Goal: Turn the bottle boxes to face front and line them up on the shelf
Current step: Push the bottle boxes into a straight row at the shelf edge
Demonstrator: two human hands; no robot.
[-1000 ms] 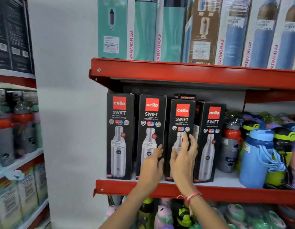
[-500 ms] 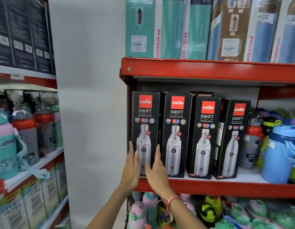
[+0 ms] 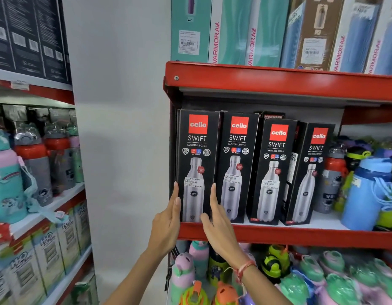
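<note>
Several black Cello Swift bottle boxes stand side by side on the red shelf (image 3: 300, 235), all with their fronts facing me. The leftmost box (image 3: 197, 150) and the second box (image 3: 236, 150) sit flush together. The third box (image 3: 276, 155) and the rightmost box (image 3: 311, 172) stand slightly further back, the rightmost angled a little. My left hand (image 3: 168, 221) lies flat against the leftmost box's lower left edge, fingers straight. My right hand (image 3: 217, 221) rests flat at that box's lower right edge, over the seam with the second box.
Loose coloured bottles (image 3: 366, 190) crowd the shelf right of the boxes. Tall Varmora boxes (image 3: 234, 29) fill the shelf above, and kids' bottles (image 3: 278, 271) fill the one below. A white wall (image 3: 124, 128) separates this rack from another rack (image 3: 36, 172) on the left.
Both hands have moved left along the row, from the second and third boxes to the two sides of the leftmost box. The view has shifted left and closer.
</note>
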